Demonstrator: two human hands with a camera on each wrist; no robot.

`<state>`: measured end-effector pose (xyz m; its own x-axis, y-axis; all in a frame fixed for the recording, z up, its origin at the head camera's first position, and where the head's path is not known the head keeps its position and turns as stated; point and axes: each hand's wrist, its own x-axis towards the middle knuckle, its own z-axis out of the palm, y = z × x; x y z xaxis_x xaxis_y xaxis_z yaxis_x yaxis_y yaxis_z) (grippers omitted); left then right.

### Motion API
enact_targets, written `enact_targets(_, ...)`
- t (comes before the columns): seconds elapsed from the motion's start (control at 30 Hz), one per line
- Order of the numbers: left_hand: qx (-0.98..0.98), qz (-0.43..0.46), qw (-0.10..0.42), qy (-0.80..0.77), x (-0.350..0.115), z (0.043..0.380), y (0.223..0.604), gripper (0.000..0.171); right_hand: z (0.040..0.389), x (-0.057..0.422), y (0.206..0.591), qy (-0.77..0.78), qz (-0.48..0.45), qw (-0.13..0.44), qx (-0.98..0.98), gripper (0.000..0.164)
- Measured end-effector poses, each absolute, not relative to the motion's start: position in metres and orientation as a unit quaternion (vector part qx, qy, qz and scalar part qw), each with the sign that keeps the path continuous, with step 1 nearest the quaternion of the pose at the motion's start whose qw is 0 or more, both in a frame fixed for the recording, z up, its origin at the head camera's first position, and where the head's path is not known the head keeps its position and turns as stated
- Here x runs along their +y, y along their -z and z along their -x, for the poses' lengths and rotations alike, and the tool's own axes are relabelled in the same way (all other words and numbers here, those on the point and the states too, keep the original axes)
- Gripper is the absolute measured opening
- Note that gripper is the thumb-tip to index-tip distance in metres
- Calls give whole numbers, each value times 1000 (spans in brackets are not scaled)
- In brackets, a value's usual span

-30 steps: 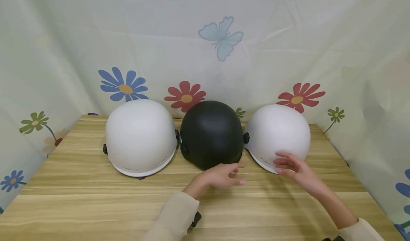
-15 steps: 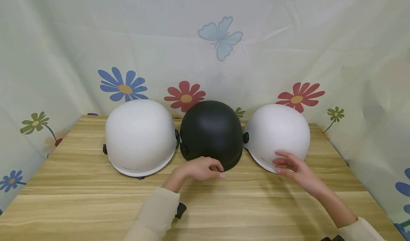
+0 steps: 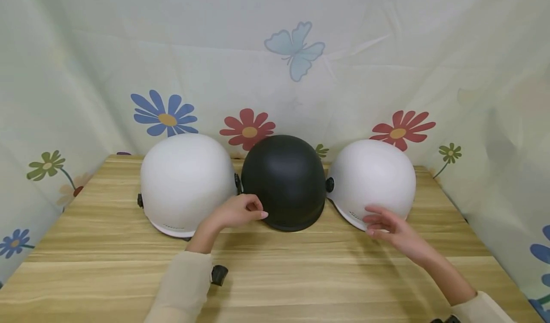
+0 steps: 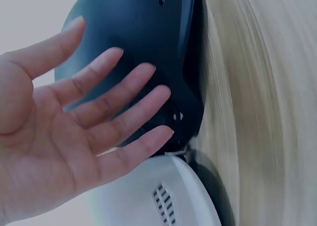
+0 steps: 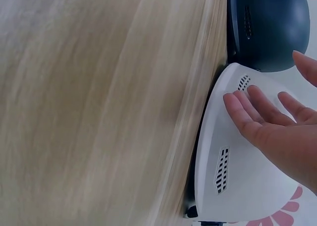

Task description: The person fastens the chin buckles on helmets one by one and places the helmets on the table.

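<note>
Three helmets stand in a row on the wooden table [image 3: 292, 275]: a white helmet [image 3: 185, 180] at left, a black helmet [image 3: 285, 180] in the middle and another white helmet [image 3: 374, 175] at right. My left hand [image 3: 236, 211] is in front of the gap between the left white helmet and the black one, holding nothing. In the left wrist view its fingers [image 4: 119, 89] are spread loosely, palm showing. My right hand [image 3: 395, 230] hovers before the front rim of the right white helmet with relaxed, slightly bent fingers, holding nothing. Vent slots [image 5: 223, 169] show on that helmet's front.
A pale curtain [image 3: 206, 60] printed with flowers and a butterfly hangs behind and at both sides of the table. Black round fittings [image 3: 330, 184] stick out at the helmets' sides, where neighbouring helmets stand close together. Each wrist wears a black device [image 3: 219, 275].
My left hand has moved left, from in front of the black helmet's right part to the gap beside the left white helmet. The right hand has barely moved. The helmets stay put.
</note>
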<state>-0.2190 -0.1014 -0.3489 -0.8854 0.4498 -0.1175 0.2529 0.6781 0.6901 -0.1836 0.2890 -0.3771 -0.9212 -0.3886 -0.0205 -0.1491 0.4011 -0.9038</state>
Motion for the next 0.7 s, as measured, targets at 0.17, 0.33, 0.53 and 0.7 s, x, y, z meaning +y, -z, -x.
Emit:
enact_targets(0.17, 906, -149, 113, -379, -112, 220, 353, 24, 185, 286, 381, 515, 164, 141, 830, 54)
enact_targets(0.33, 899, -109, 113, -410, -118, 218, 359, 40, 186, 284, 383, 500, 175, 155, 834, 55)
enact_targets(0.53, 897, -92, 121, -416, -118, 218, 365, 50, 186, 282, 382, 502, 186, 163, 829, 55)
enact_targets(0.7, 902, -84, 120, -407, -117, 217, 368, 56, 188, 280, 382, 494, 195, 161, 832, 54)
